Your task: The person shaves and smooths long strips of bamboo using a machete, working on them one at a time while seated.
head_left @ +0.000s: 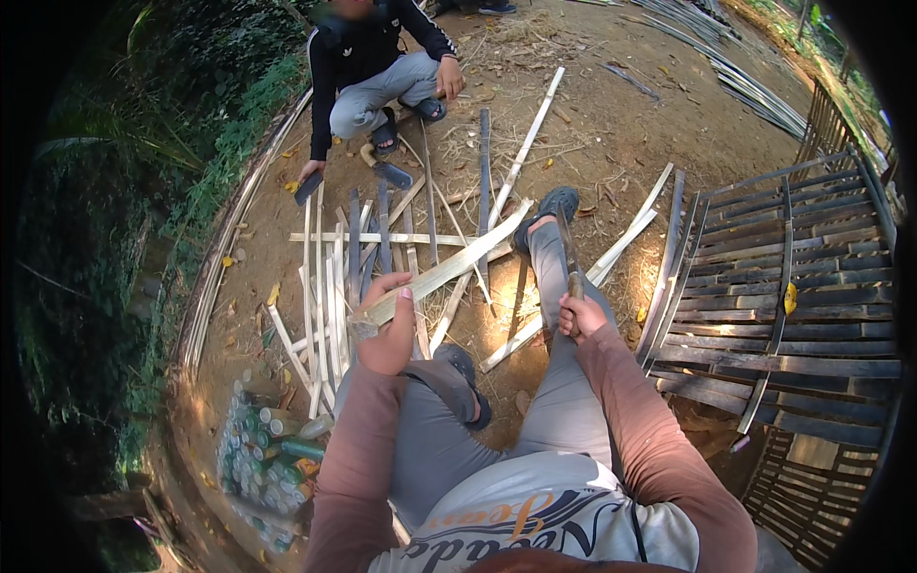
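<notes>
My left hand (390, 329) is closed around the near end of a pale split bamboo strip (458, 263), thumb on top. The strip points away from me and slightly right, above the ground. In my right hand (583, 317) is the wooden handle of a machete (569, 250); its narrow dark blade points away from me, beside my right shin. Blade and strip are apart. Beneath the raised strip, several pale and dark bamboo strips (334, 306) lie crisscrossed on the soil.
A person (373, 95) crouches across from me, one hand on a dark flat thing. Near their feet lies a dark blade (394, 176) with a wooden handle. Bottles (272, 444) are heaped at lower left. A slatted bamboo panel (778, 315) stands at right; long strips (759, 95) lie behind.
</notes>
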`<state>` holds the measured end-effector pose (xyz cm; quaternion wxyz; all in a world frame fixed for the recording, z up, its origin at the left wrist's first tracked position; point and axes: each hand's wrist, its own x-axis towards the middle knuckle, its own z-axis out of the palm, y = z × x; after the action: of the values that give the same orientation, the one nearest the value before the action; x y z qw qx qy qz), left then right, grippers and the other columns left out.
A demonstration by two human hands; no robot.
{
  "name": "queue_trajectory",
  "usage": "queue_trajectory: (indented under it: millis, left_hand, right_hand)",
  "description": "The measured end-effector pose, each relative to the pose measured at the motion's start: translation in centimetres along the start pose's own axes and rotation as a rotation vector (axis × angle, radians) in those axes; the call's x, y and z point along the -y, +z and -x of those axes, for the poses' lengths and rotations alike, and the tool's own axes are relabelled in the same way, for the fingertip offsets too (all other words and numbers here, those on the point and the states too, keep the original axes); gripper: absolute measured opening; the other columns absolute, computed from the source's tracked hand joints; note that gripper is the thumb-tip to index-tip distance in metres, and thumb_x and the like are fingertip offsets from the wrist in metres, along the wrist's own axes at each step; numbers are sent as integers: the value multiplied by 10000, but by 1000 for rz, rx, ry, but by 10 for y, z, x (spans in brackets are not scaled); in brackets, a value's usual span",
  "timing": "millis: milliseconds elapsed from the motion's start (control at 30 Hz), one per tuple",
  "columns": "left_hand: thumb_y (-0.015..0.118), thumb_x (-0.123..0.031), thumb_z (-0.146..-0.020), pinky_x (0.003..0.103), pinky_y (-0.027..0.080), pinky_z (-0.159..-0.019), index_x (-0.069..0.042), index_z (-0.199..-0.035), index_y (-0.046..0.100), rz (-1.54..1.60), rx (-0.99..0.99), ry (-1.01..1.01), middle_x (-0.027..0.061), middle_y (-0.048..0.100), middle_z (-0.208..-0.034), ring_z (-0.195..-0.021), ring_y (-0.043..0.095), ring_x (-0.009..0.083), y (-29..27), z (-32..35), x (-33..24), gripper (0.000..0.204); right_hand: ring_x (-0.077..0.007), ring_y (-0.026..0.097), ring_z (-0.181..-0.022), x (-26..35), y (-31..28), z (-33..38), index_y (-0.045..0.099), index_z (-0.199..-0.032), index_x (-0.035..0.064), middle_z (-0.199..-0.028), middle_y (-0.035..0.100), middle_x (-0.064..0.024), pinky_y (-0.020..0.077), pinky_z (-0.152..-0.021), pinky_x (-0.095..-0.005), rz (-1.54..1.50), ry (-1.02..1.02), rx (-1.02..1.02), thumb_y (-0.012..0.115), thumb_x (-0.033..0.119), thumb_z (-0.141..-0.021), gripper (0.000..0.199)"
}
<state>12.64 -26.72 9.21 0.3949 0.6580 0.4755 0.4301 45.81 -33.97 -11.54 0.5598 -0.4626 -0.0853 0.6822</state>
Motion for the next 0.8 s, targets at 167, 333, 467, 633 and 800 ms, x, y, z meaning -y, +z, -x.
queue_trajectory:
  millis: [167, 333, 467, 633, 800]
  left_hand:
    - [587, -113, -1038, 218, 417, -641, -24, -1145, 669, 36, 10, -48, -15, 614, -832, -715, 521, 42, -1, 2, -7, 162]
    - [588, -112, -1039, 221, 432, -676, -19, -1131, 669, 18, 22, -12, -5, 630, -860, -749, 538, 48, 1, 3, -8, 153]
    - [586, -108, -1039, 227, 448, -710, -11, -1128, 667, 7, 26, -10, 9, 644, -885, -783, 556, 59, 1, 3, -8, 155]
    - [585, -99, -1036, 229, 456, -727, -5, -1129, 667, 12, 28, 10, 20, 656, -903, -803, 567, 64, 0, 3, -9, 156]
    - [584, -93, -1033, 230, 455, -722, -4, -1124, 670, -1, 32, 2, 17, 655, -896, -800, 564, 63, 0, 3, -10, 154]
  right_hand:
    - [-135, 457, -513, 2, 1, 2, 500, -1027, 136, -653, 466, 12, 388, -488, -330, 4, 10, -13, 625, 113, -950, 149]
    - [-137, 455, -514, 2, 2, 2, 498, -1031, 135, -653, 465, 10, 384, -488, -331, 3, 15, -17, 624, 106, -946, 155]
    - [-139, 455, -513, 2, 3, 2, 499, -1028, 133, -653, 467, 9, 386, -487, -332, 0, 17, -19, 623, 101, -944, 153]
    - [-140, 457, -510, 0, 1, 0, 504, -1019, 132, -652, 472, 8, 390, -487, -333, 0, 11, -11, 625, 102, -944, 145]
    - [-138, 460, -511, -1, 0, -1, 511, -1013, 134, -649, 475, 9, 391, -488, -331, 5, 17, -19, 633, 107, -942, 143]
